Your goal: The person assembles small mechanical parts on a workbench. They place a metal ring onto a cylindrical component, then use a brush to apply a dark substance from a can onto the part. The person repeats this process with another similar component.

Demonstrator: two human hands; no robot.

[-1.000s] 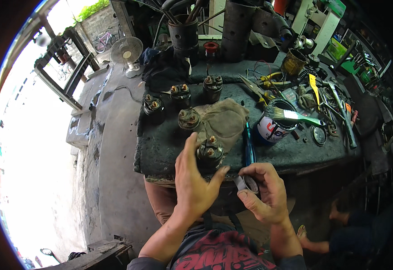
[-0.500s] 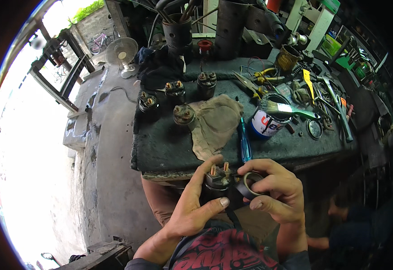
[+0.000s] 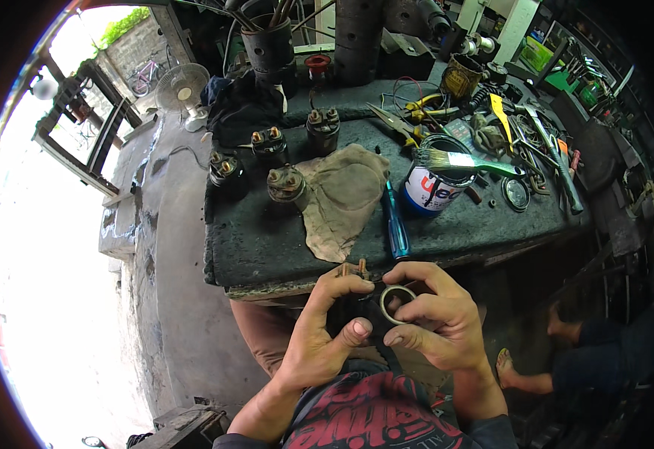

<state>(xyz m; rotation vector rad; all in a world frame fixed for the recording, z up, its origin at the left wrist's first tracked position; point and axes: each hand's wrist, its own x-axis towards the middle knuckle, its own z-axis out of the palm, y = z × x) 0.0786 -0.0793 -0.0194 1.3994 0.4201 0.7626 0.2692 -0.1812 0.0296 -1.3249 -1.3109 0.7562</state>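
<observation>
Left hand (image 3: 315,327): grip clamped around copper-studded dark cylinder (image 3: 362,267), just off near edge of tabletop (image 3: 259,243). Right hand (image 3: 443,323): grip closed on metal ring (image 3: 384,307). Ring near cylinder, not joined; work seems unfinished. Four similar cylinders (image 3: 286,185) stand on tabletop, one beside cloth (image 3: 345,196).

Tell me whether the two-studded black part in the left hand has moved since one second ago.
Yes: judged against the bench, the black part has moved toward the person, from beside the cloth to the front edge.
</observation>
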